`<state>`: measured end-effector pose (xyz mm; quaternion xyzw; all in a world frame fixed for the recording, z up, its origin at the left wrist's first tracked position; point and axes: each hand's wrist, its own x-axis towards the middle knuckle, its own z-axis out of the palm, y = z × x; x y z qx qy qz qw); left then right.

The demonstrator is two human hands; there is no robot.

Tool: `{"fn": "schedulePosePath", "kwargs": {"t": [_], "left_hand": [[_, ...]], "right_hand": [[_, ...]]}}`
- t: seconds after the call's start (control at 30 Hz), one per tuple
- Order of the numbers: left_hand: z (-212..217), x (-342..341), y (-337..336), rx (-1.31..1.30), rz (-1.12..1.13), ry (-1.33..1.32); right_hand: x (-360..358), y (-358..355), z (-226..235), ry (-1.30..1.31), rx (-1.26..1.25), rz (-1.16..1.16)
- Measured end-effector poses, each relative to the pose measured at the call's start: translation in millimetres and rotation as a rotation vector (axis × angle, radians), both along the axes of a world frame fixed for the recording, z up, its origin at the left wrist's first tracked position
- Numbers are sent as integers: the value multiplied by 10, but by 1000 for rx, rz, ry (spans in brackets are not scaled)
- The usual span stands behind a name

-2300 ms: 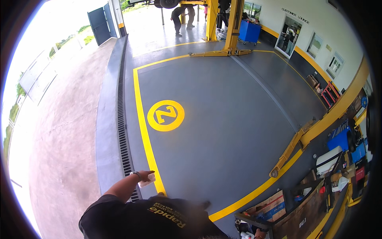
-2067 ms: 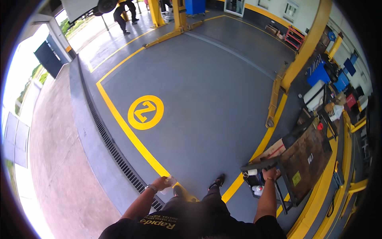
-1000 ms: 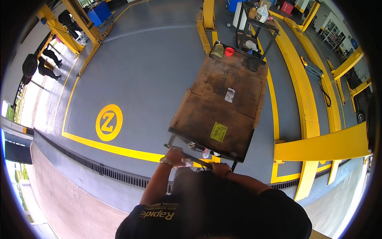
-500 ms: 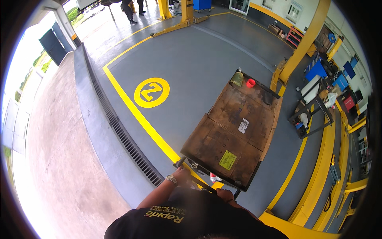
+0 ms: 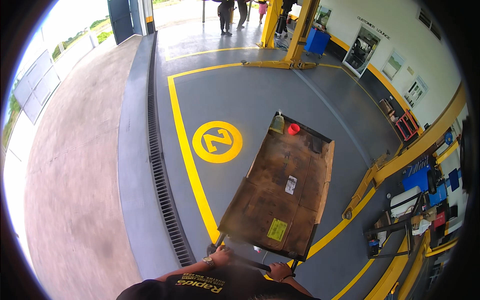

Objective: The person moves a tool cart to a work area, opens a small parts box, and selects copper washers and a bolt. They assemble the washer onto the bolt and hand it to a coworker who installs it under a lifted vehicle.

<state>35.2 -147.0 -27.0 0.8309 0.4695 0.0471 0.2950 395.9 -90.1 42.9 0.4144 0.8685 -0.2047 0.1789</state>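
Now my left hand [image 5: 221,258] and right hand [image 5: 280,271] stay clamped on the cart handle [image 5: 252,262], the cardboard-lined cart [image 5: 282,187] having swung from frame centre toward the yellow circle [image 5: 217,142].

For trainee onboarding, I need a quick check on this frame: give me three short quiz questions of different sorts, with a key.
1. True or false: both hands grip the dark handle bar of the flat cardboard-covered platform cart.
2. What sits at the cart's far end? A) a small red cup beside a yellowish plastic bottle B) a blue bucket C) a tyre
3. Fill in: the cart's near left corner lies over the yellow painted floor ____.

Key: 1 true: left hand, right hand. 2 A. 3 line.
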Motion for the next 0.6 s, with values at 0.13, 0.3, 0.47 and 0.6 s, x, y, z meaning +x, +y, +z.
{"fn": "schedulePosePath", "kwargs": {"t": [0.13,0.3,0.47,0.6], "left_hand": [[164,-120,965,-43,48,-44],[186,-546,2279,40,228,-45],[53,-1132,3836,-1,346,2],[23,-1836,5047,-8,387,3]], "right_hand": [[-226,1212,-12,-92,5,-14],[-972,2980,62,-143,55,-73],[-1732,4742,-78,-119,119,-139],[-2574,6145,-24,-132,63,-113]]}}
